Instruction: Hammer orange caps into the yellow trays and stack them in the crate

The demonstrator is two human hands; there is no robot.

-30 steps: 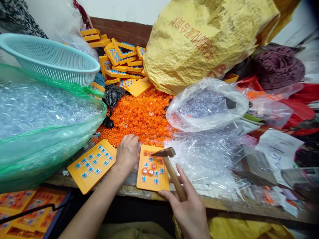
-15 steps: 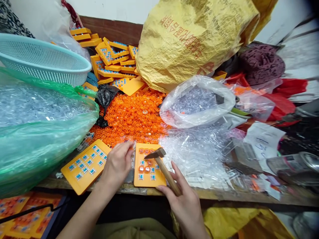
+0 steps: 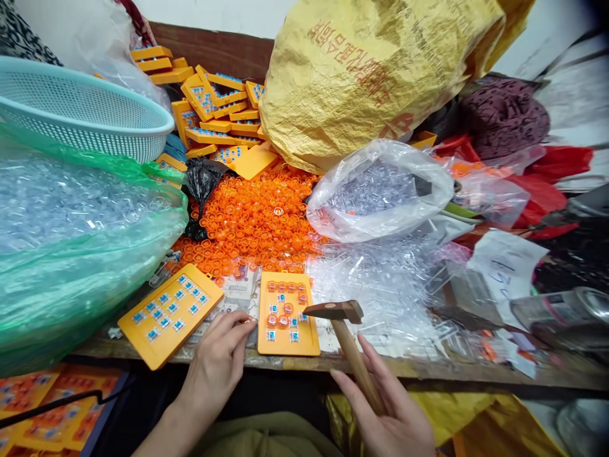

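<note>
Cluttered wooden workbench against a pale wall; right hand grips a hammer; left fingertips pinched together beside an orange panel.

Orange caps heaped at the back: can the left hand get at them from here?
Probably yes: the printed paper between the left tray and right tray gives the left hand an open way to the caps; the hammer is clear, rightward.
</note>
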